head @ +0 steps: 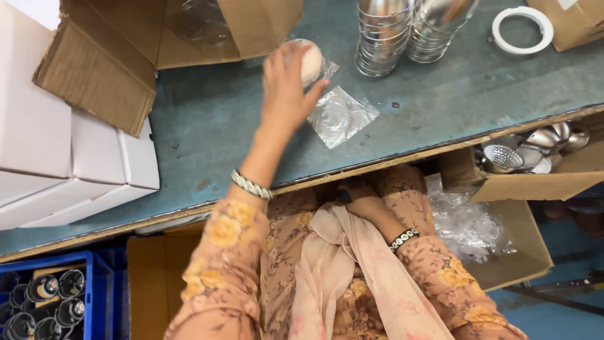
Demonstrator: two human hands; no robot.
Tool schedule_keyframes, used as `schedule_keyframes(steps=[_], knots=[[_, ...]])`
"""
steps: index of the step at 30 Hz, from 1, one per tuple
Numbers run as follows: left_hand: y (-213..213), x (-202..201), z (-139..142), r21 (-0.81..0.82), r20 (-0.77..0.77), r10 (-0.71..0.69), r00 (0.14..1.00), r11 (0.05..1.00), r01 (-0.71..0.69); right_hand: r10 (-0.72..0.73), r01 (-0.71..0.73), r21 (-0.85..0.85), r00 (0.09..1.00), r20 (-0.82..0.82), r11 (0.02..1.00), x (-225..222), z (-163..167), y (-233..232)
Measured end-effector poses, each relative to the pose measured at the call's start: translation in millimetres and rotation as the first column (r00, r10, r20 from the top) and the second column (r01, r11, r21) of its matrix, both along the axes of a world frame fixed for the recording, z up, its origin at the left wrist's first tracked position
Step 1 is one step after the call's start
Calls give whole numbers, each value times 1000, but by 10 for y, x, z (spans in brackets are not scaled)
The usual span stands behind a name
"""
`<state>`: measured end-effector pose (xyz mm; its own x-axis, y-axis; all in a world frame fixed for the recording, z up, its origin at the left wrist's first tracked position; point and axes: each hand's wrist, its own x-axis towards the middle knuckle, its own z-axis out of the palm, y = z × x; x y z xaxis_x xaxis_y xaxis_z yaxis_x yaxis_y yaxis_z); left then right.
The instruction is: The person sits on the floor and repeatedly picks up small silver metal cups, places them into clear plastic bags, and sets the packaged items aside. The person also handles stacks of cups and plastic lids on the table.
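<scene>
A worn blue-grey bench [220,113] carries white boxes [56,151] at left, an open cardboard box [126,44] upper left, a clear plastic bag [341,116] centre, stacked metal reflectors [384,31] and a white ring [522,29] at top.

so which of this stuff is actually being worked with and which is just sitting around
In hand:
- left hand on a round part in a clear bag
- empty clear bag beside it
- right hand low at the table edge, hold hidden

Lying about:
- stacked metal reflectors
- white ring
- white boxes
- blue crate
</scene>
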<state>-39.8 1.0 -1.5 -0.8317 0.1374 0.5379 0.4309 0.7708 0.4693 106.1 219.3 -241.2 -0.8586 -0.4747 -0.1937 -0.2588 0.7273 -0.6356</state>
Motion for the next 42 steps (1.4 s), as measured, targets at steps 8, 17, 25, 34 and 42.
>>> schedule_keyframes(steps=[8,17,25,34,42], knots=[[126,-537,-29,-334,330,149,932,942,-32,-2,2,-3,981,194,1000,85,-100,428],[281,-690,-4,-334,380,146,914,943,-11,-35,39,-15,979,200,999,6,-103,589],[344,-700,76,-401,315,147,938,916,-9,-64,55,48,970,233,997,-20,-63,528],[310,-658,179,-377,326,102,940,926,31,-80,56,104,968,238,993,70,-1,470],[124,-406,141,34,83,-63,995,998,60,-63,43,104,979,194,994,60,-71,448]])
